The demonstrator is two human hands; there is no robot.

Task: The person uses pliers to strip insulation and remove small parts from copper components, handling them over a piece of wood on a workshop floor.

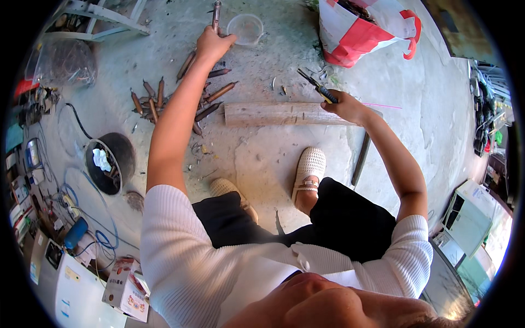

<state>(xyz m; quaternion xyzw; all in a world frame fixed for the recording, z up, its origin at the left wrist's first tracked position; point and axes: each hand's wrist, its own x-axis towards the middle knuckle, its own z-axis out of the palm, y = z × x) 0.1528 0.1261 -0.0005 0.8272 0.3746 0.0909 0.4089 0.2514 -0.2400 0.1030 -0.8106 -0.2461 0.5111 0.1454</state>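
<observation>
My left hand grips an upright-looking metallic cylinder at the top, beside a clear plastic tub. Below it, several brown and dark cylinders with narrow tips lie in a loose group on the concrete, partly hidden by my left forearm. My right hand holds a long-nosed tool with black and yellow handles, its jaws pointing up-left. Under that hand lies a wooden board, with a thin pink strand to its right and a dark bar running down from near its right end.
A red-and-white sack stands at top right, a metal frame and plastic bag at top left. A black bucket, hoses, a white appliance and a box crowd the left. Stacked items line the right edge.
</observation>
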